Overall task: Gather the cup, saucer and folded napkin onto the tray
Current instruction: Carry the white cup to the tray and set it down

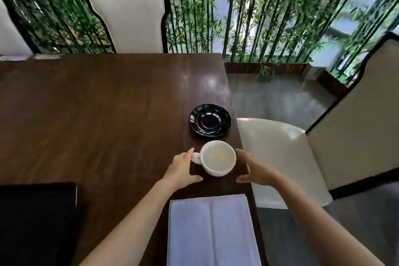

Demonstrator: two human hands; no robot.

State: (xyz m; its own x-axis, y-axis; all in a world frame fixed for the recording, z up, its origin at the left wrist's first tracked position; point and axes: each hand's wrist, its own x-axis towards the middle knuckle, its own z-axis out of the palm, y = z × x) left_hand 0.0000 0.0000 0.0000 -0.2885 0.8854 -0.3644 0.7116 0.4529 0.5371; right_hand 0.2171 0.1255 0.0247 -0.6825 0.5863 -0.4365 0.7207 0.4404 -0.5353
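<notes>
A white cup (218, 158) stands empty on the dark wooden table (97, 114), its handle pointing left. Just beyond it, near the table's right edge, lies a black saucer (210, 120). A folded white napkin (212, 231) lies at the near edge, below the cup. The black tray (36, 218) sits at the lower left. My left hand (183, 168) is spread open beside the cup, fingertips at the handle. My right hand (252, 169) is open on the cup's right side, a small gap away, over the table's edge.
A white chair (280, 157) stands close against the table's right side. Another chair (129, 21) stands at the far side, with bamboo stems behind it. The table's right edge runs just past the saucer and cup.
</notes>
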